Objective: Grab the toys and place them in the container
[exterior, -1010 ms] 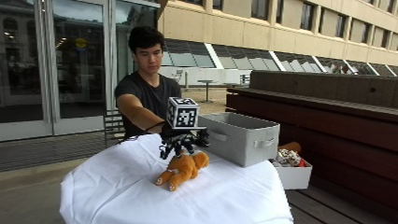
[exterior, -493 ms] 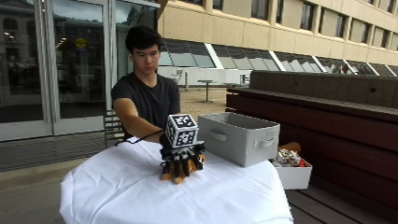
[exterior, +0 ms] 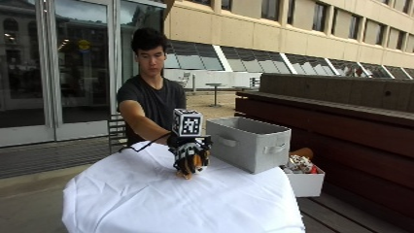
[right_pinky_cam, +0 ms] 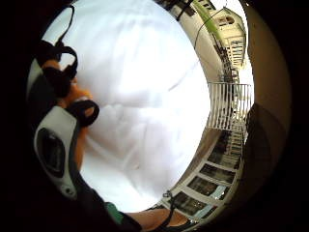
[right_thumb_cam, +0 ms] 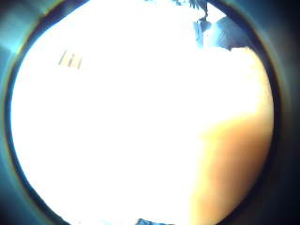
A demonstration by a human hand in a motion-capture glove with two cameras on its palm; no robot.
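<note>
An orange plush toy (exterior: 187, 172) is under my gloved right hand (exterior: 189, 152) at the middle of the white-clothed table (exterior: 162, 204). My fingers curl down around the toy, and only its lower end shows beneath them. Whether it still touches the cloth I cannot tell. The grey fabric container (exterior: 249, 144) stands just right of my hand, open at the top, with nothing showing above its rim. In the little finger side palm view the orange toy (right_pinky_cam: 72, 99) lies against the straps, over the white cloth (right_pinky_cam: 145, 96). Orange plush (right_thumb_cam: 239, 154) fills one side of the thumb side view.
A small white box (exterior: 305, 182) with several toys stands on the wooden bench (exterior: 349, 208) right of the table, below the container. A dark wooden wall runs behind it. The person sits at the far side of the table.
My hand came down from above onto the orange toy, which lay flat on the cloth, and closed round it. The toy now stands upright in my grip.
</note>
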